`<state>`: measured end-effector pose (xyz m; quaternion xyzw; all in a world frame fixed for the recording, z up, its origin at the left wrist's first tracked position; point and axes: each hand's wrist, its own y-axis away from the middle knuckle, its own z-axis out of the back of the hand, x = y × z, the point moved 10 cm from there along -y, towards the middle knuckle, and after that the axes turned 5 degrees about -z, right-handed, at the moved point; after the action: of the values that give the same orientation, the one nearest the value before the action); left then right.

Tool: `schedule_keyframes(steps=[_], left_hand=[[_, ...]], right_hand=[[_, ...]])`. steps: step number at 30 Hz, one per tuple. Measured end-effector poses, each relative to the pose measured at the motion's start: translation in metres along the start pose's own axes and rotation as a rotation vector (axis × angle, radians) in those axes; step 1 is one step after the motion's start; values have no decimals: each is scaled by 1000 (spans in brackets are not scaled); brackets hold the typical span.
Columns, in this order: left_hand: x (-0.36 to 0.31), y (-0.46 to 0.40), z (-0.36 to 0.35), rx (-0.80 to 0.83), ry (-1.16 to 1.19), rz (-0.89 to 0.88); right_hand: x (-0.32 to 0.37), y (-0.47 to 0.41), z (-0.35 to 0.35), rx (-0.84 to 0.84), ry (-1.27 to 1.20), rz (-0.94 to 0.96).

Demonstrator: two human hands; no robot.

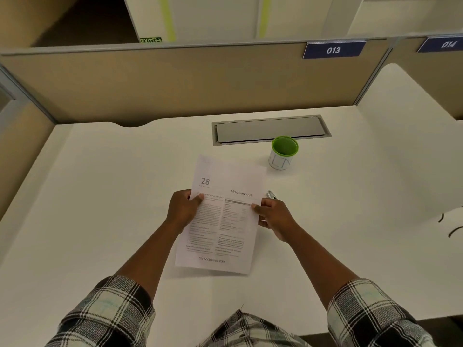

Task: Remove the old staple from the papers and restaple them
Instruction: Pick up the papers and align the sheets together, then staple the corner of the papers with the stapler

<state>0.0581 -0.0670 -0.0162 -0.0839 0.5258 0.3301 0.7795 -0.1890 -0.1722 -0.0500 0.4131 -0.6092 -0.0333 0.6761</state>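
Both arms outstretched, left hand (184,209) and right hand (274,216) fingers pinching the papers' (220,221) side edges above desk (100,196).

white desk (100,196) | tan cubicle partition (175,81) | blue sign 013 (333,50) | grey cable hatch (270,130)

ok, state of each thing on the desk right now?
papers: held at both side edges, printed side up
left hand: gripping papers' left edge
right hand: gripping right edge
green cup: upright, untouched
metal tool: beside right hand, partly hidden
desk hatch: lid closed
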Motion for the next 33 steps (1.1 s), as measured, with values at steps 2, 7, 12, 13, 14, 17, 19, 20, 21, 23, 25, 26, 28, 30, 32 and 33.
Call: schedule_keyframes(steps=[2, 7, 12, 13, 14, 17, 19, 20, 21, 23, 25, 26, 28, 30, 32, 33], left_hand=[[6, -4, 1, -2, -16, 13], [16, -15, 3, 3, -85, 21], [17, -24, 4, 19, -166, -4], [16, -25, 3, 30, -182, -11], [16, -27, 2, 42, -196, -16], [13, -31, 0, 70, -232, -23], [10, -35, -1, 96, -280, -43], [8, -36, -2, 111, -305, -56], [7, -37, -3, 123, -326, -67], [7, -39, -3, 141, -352, -79], [9, -40, -4, 156, -355, -77], [10, -40, -4, 162, -356, -71], [13, -40, -5, 170, -361, -62], [16, -39, -5, 177, -359, -49], [17, -39, -7, 192, -363, -44], [16, -38, -8, 201, -370, -47]], right_hand=[[1, -5, 12, -34, 35, -8], [15, -16, 46, -156, 53, 21], [39, -24, 88, -524, 634, 178], [38, -28, 89, -537, 696, 174], [35, -33, 89, -540, 765, 145], [19, -49, 84, -492, 986, -1], [14, -56, 78, -473, 1104, -35], [14, -58, 76, -474, 1163, -26], [15, -61, 73, -478, 1212, -8], [18, -65, 70, -476, 1220, 14], [19, -66, 75, -469, 1097, -17], [18, -67, 78, -455, 992, -36], [18, -69, 82, -392, 746, -52], [11, -67, 79, -287, 381, -99], [7, -62, 71, -192, 105, -145], [6, -59, 66, -145, 19, -158]])
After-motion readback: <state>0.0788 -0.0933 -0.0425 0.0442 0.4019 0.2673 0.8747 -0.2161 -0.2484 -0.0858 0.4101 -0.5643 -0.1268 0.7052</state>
